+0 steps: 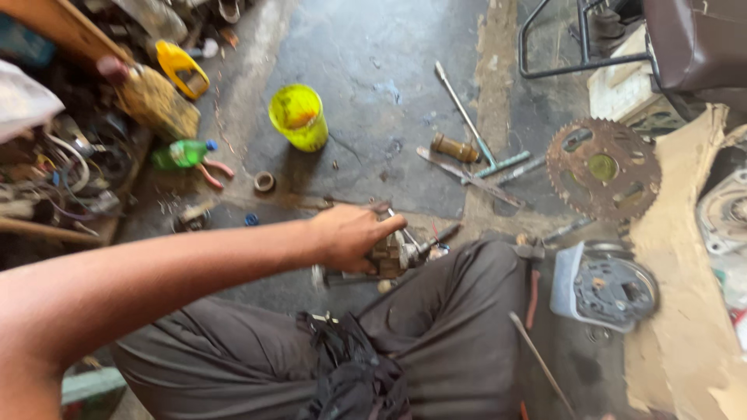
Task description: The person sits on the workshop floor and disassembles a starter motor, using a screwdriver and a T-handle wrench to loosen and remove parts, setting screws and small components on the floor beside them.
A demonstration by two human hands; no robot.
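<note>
Reaching forward over the person's lap, the left hand (352, 236) is closed around a small metal engine part (395, 253) that sits on the dirty concrete floor (366, 70), just in front of the knee in dark grey trousers (436, 327). The fingers are curled over the top of the part and the thumb side points to the right. The part looks like a blocky piece of dull, tan-grey metal, oily and worn, with a thin dark rod or shaft sticking out from it to the right of the hand. Most of its left side is hidden under the palm, so its full shape cannot be told. The right hand does not show.

Beyond the hand, a little farther on the floor, stands a yellow plastic cup (298, 117), stained inside. To the right of the hand, well apart, lie a long T-handle wrench (471, 124), a flat metal tool (467, 177) and a short brown cylinder (454, 148). Still farther right rests a rusty chain sprocket (603, 169), and nearer to the knee a round grey engine cover (611, 286). To the left of the hand, near a pile of wires, lies a green plastic bottle (183, 153) on its side.
</note>
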